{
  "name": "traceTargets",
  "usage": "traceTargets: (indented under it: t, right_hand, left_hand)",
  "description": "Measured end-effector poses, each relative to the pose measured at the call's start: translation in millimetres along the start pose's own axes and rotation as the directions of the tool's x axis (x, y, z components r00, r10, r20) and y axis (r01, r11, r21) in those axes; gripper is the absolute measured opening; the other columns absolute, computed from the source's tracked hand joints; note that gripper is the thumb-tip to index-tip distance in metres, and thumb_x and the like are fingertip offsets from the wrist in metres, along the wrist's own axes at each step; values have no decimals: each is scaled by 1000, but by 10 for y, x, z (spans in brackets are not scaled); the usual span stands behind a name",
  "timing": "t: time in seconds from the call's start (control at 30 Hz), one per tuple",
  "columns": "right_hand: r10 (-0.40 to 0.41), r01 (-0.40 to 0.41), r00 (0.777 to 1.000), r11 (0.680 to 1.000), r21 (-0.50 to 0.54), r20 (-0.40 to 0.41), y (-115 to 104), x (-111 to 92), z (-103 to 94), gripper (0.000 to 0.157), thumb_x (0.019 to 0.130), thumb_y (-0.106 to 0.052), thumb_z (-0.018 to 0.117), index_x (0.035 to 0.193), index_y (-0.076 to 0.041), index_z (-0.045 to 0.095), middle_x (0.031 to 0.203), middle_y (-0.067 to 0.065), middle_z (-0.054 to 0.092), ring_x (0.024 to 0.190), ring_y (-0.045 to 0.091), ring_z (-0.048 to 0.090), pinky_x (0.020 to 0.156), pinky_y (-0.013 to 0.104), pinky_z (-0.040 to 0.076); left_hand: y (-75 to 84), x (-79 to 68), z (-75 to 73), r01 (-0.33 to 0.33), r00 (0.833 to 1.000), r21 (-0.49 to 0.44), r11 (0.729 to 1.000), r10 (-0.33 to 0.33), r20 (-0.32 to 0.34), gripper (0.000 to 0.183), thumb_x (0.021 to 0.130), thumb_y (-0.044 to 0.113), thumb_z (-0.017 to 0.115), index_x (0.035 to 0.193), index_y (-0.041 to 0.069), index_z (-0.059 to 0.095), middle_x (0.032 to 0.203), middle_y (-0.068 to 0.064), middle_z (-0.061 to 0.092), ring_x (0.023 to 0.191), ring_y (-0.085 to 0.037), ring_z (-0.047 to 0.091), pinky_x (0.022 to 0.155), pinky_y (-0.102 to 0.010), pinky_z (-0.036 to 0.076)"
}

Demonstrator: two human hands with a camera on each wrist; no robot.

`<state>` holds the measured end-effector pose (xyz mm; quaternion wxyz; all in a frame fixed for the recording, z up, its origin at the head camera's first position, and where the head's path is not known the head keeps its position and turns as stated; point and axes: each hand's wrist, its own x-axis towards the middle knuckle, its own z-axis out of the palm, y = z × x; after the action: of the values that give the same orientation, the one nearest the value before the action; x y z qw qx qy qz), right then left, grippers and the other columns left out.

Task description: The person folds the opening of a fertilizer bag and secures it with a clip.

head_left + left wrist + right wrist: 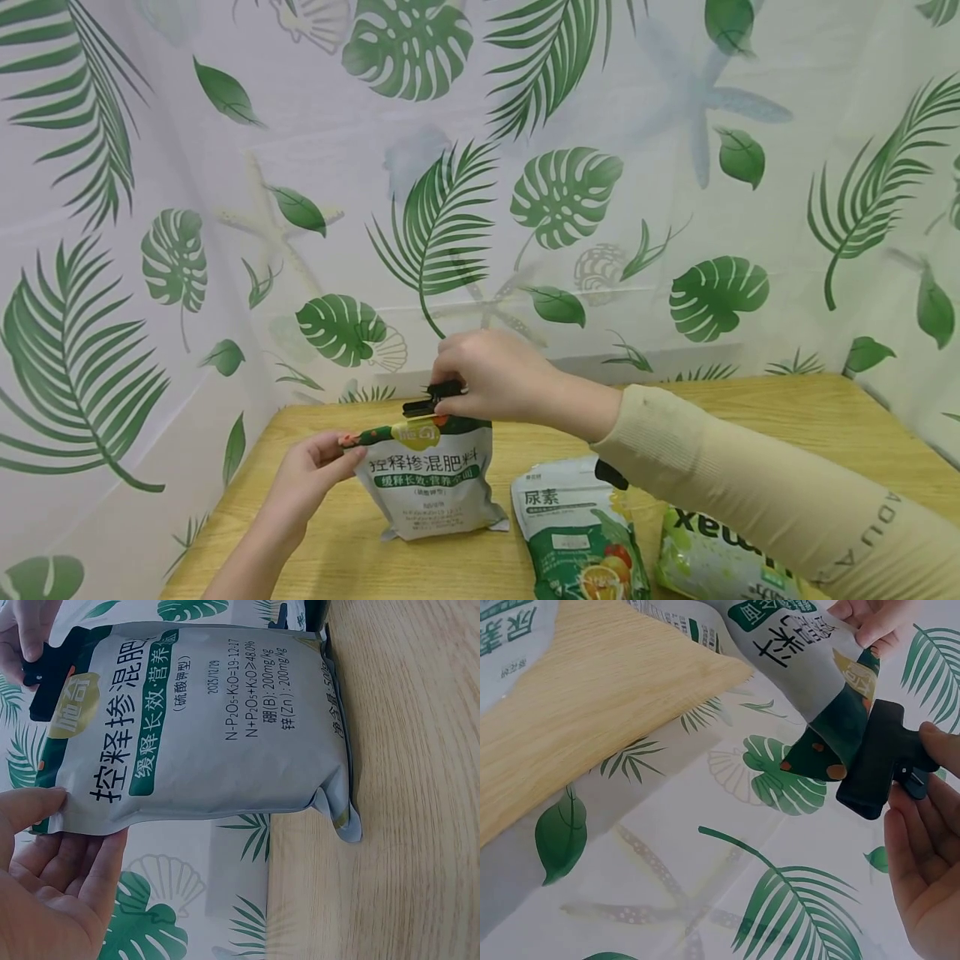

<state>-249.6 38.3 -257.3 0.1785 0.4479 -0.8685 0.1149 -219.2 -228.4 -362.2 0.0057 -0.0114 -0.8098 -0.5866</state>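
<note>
A white and green fertilizer bag (423, 483) stands upright on the wooden table, its top edge folded over. My left hand (311, 471) pinches the bag's top left corner between thumb and fingers, as the left wrist view also shows. At the top edge, my right hand (498, 375) pinches the handles of a black clip (874, 761). The clip's wide jaws lie along the folded top of the bag in the right wrist view. How firmly they bite on the bag I cannot tell.
Right of the standing bag lies a green and white bag (577, 533) with fruit pictures, a black piece (611, 475) at its top. Farther right a light green pack (720, 558) is partly under my right sleeve (750, 475). Leaf-printed cloth (465, 275) hangs behind the table (750, 417).
</note>
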Motion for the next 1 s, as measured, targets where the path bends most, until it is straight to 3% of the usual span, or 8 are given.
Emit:
traceTargets:
  t: [0.3, 0.57, 1.0]
  right_hand:
    - [-22, 22, 1000, 999, -39, 10, -54, -2, -49, 18, 78, -36, 76, 86, -21, 71, 80, -10, 58, 68, 3, 50, 60, 21, 44]
    - [-109, 109, 994, 990, -86, -2, -113, -18, -42, 18, 79, -37, 75, 86, -22, 68, 80, -12, 56, 70, 2, 50, 61, 21, 44]
    - [-126, 126, 992, 991, -40, 14, -156, 30, 10, 17, 80, -34, 75, 85, -21, 67, 79, -11, 54, 70, 3, 48, 61, 19, 42]
  left_hand:
    - [-2, 1, 2, 5, 1000, 9, 1000, -5, -3, 22, 90, 16, 65, 104, -1, 64, 101, -7, 68, 91, -14, 63, 83, -31, 52]
    - [-15, 7, -5, 1, 1000, 15, 1000, -1, -7, 22, 90, 17, 65, 103, 0, 64, 100, -6, 68, 91, -15, 62, 84, -32, 51]
    - [-27, 2, -6, -20, 1000, 1, 1000, 20, -4, 23, 89, 13, 65, 106, -3, 64, 100, -8, 68, 89, -12, 63, 80, -27, 52]
